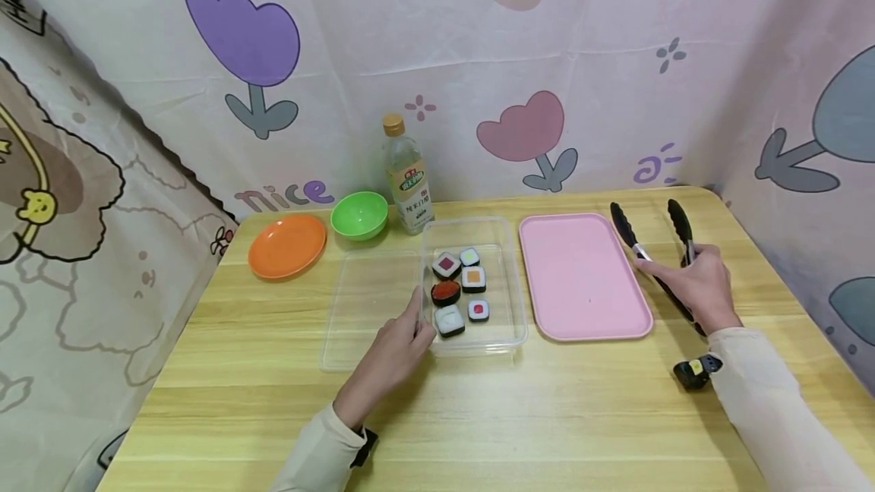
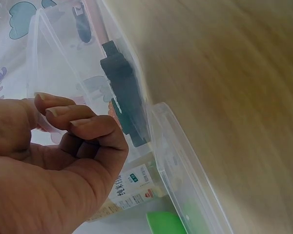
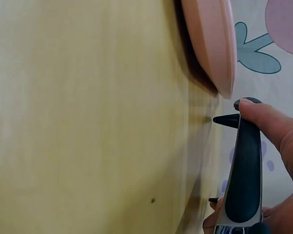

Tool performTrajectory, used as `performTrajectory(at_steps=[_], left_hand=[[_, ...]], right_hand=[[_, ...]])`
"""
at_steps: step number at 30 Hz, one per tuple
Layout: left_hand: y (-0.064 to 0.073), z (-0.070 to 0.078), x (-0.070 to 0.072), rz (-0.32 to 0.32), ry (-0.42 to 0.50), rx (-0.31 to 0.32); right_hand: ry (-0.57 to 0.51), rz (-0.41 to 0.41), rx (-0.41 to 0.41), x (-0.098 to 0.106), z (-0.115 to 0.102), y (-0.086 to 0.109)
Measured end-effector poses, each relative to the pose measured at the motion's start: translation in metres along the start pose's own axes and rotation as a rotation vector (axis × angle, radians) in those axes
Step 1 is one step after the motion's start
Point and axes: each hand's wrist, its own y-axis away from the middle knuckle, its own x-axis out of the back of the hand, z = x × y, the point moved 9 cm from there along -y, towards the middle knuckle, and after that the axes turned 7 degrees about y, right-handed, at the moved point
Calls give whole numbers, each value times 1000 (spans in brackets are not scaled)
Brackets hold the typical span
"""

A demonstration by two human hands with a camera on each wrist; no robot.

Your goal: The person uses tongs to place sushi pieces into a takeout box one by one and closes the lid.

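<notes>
A clear plastic container (image 1: 516,287) holds several sushi pieces (image 1: 473,279). My left hand (image 1: 399,340) grips the container's left rim near its front corner; in the left wrist view, the curled fingers (image 2: 95,124) overlap the clear wall, with dark sushi sides (image 2: 124,87) showing through. On the right, my right hand (image 1: 704,287) holds black-handled tongs (image 1: 663,283), their two arms spread apart and black tips pointing away. The right wrist view shows the thumb lying along the dark grip of the tongs (image 3: 246,170).
A pink tray (image 1: 584,279) lies between the container and the tongs. A clear lid (image 1: 369,310) rests left of the container. Behind stand a bottle (image 1: 410,181) and a green bowl (image 1: 359,216), with an orange plate (image 1: 287,247) farther left. A patterned curtain (image 1: 437,44) backs the table.
</notes>
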Motion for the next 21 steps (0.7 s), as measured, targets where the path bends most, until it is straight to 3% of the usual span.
performTrajectory(at_steps=[8,15,21], left_hand=[[1,0,1,2,-2,10],[3,0,2,11,13,15],[7,-1,16,53,18,40]], right_hand=[[-40,-45,-13,-5,3,-1],[3,-38,-19,-5,3,1],[41,-81,-22,-2,3,7]])
